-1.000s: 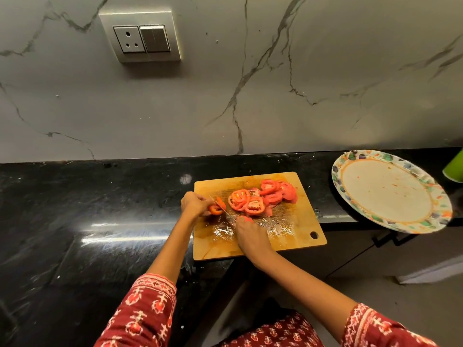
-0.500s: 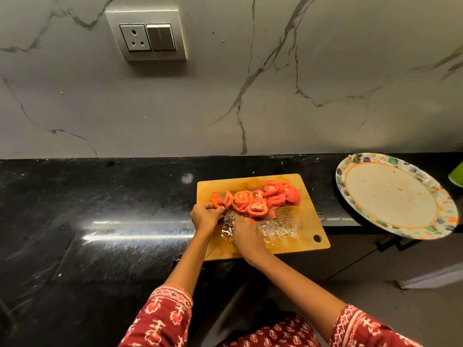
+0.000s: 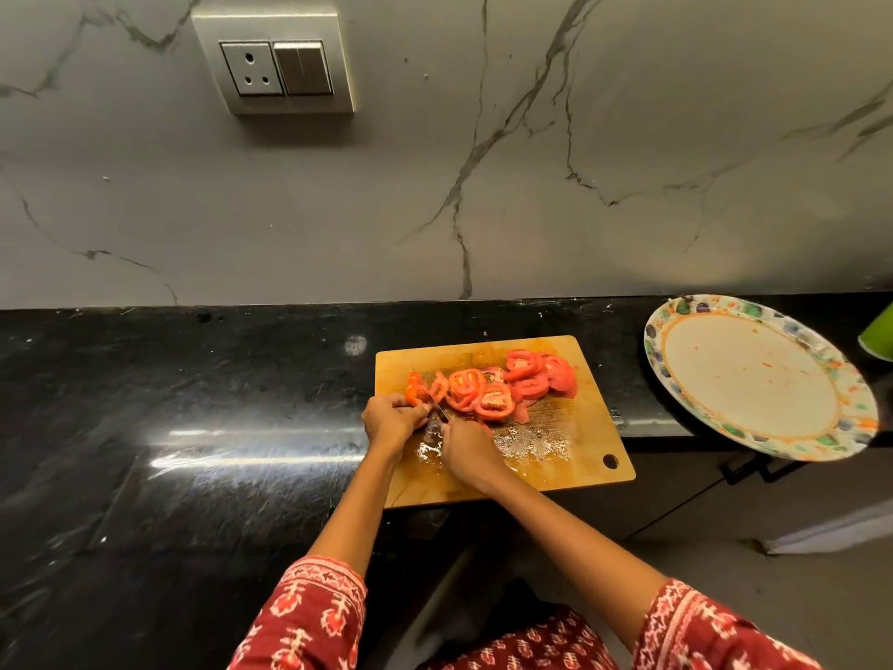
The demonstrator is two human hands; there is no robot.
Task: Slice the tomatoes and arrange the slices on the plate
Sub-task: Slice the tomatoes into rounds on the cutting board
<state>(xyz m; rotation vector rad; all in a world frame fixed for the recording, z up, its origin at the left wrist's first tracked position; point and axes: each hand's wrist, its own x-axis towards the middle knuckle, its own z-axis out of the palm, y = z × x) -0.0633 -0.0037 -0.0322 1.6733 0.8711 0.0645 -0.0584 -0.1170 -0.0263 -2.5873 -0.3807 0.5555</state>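
A wooden cutting board [image 3: 575, 442] lies at the counter's front edge, wet with juice and seeds. Several red tomato slices [image 3: 502, 386] are piled across its far half. My left hand [image 3: 389, 420] pinches a small tomato end piece [image 3: 416, 389] at the board's left side. My right hand [image 3: 466, 449] grips a knife [image 3: 439, 411]; its blade runs up beside the end piece, the handle hidden in my fist. A round plate [image 3: 758, 377] with a coloured patterned rim sits to the right, overhanging the counter edge, with only red smears on it.
The black stone counter [image 3: 169, 427] stretches left of the board. A marble wall with a socket and switch plate [image 3: 275, 67] rises behind. A green object [image 3: 878, 336] shows at the right edge, beyond the plate. Floor lies below the counter's front.
The left hand shifted slightly and now holds the tomato end piece further up the board; the knife blade moved in close beside it. The view drifted a little.
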